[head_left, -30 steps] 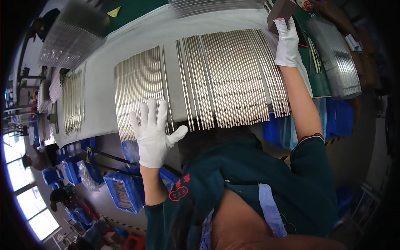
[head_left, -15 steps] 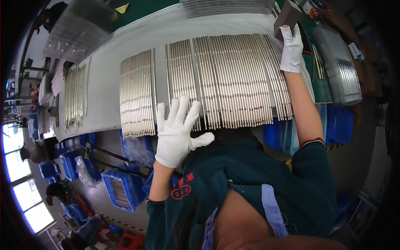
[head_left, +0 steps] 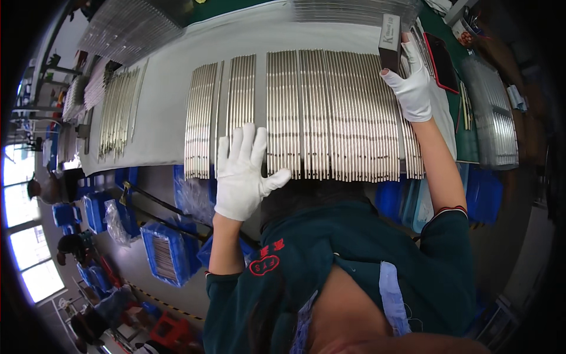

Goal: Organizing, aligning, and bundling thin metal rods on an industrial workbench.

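Slim, shiny metal rods lie side by side in several groups on a white cloth (head_left: 159,88). The widest group (head_left: 354,112) spans the middle and right, with narrower groups (head_left: 200,118) to its left. My left hand (head_left: 240,177), in a white fingertip-covering glove, is spread flat over the near ends of a narrow rod group (head_left: 242,88). At the far right, my gloved right hand (head_left: 413,94) grips a dark grey rectangular block (head_left: 390,44) with a pale printed face, its bare thumb tip against the near end. The block stands over the rods' far right ends.
A red-edged phone (head_left: 441,62) lies right of my right hand. Clear ridged plastic trays (head_left: 127,29) stand far left, with another stack (head_left: 489,112) at right. More rods (head_left: 118,112) lie at left. Blue bins (head_left: 171,251) sit below the table edge.
The block has turned, showing its printed face, and my right hand has come nearer with it. My left hand stays spread, slightly lower left. The view has shifted, and the phone now shows.
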A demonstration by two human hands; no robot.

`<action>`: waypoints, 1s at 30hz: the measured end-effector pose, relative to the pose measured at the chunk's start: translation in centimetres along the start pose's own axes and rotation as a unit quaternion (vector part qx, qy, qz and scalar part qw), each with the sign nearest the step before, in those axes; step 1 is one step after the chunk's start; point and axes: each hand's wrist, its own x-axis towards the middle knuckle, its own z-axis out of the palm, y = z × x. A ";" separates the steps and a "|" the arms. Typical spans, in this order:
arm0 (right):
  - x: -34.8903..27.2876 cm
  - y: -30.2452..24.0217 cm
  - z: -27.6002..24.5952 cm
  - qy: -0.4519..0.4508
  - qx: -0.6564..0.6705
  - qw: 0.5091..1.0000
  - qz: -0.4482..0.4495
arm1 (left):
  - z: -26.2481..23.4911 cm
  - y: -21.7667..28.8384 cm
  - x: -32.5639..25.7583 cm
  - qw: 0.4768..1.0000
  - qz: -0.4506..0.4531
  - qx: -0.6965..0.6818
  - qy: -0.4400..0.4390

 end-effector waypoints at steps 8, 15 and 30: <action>-0.1 -1.6 0.3 -0.075 -0.036 0.996 -0.023 | -0.3 -6.7 0.4 0.986 -0.121 0.102 0.056; 0.4 -2.6 2.6 -0.164 -0.082 0.963 -0.199 | 1.5 -8.1 1.5 0.990 -0.078 0.093 0.072; -0.3 -2.8 2.1 -0.041 0.086 0.995 0.035 | 1.6 6.2 4.7 0.980 0.144 -0.137 0.017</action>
